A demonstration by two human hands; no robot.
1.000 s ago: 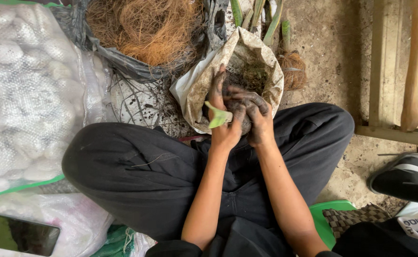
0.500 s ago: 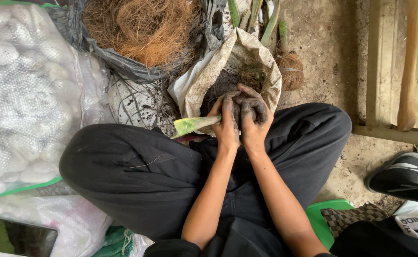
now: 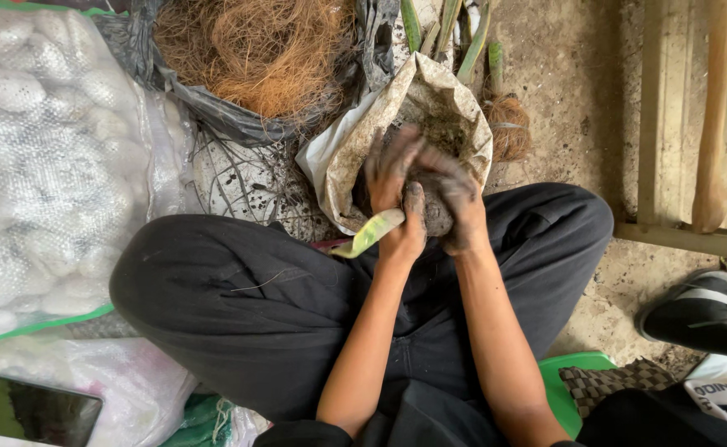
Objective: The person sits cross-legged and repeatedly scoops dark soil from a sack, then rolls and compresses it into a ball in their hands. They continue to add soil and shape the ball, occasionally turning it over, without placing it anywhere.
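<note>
Both hands, left (image 3: 396,199) and right (image 3: 454,207), have risen slightly; fingers stay closed round the soil ball (image 3: 435,211), leaf (image 3: 371,233) now lower.

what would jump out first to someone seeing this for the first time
At centre, the left hand and right hand, both dark with soil, press around a soil ball over an open sack, a green leaf sticking out to the left. Above it, a dark bag brims with brown fibre. A big clear bag of white lumps fills the left side.
</note>
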